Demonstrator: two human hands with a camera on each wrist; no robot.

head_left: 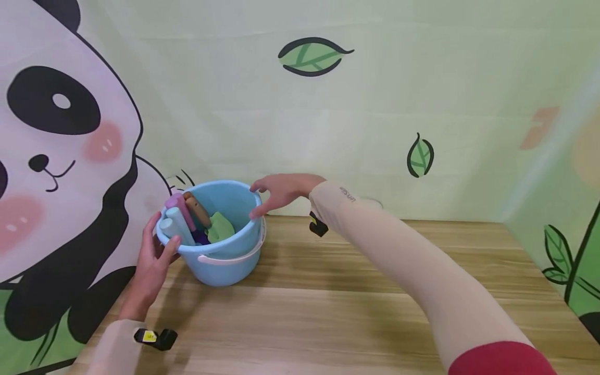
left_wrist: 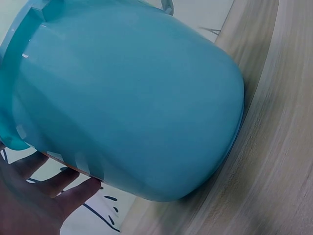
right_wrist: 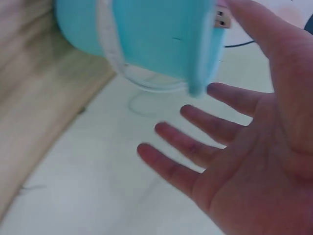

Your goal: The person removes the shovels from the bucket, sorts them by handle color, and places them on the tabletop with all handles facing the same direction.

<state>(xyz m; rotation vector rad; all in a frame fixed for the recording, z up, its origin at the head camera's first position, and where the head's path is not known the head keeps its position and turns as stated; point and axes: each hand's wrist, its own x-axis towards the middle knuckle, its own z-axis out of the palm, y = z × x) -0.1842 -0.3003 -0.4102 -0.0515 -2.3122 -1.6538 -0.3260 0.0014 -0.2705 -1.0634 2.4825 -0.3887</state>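
A light blue bucket [head_left: 217, 273] with a pale carrying handle [head_left: 229, 260] stands on the wooden table at the left. Inside lie several toy-like pieces: a light blue one [head_left: 179, 225], a pink-purple one [head_left: 184, 209], a brown one [head_left: 199, 212] and a green one [head_left: 220, 229]. My left hand [head_left: 153, 259] grips the bucket's near-left rim, thumb over the edge and fingers along the outer wall. At the far-right rim is my right hand [head_left: 285, 190]; the right wrist view shows its fingers [right_wrist: 195, 147] spread loosely beside the rim, holding nothing.
The wooden table [head_left: 328, 323] runs out to the right. Behind it hangs a pale green backdrop [head_left: 347, 114] printed with leaves, and a printed panda [head_left: 112, 224] fills the left side, close beside the bucket.
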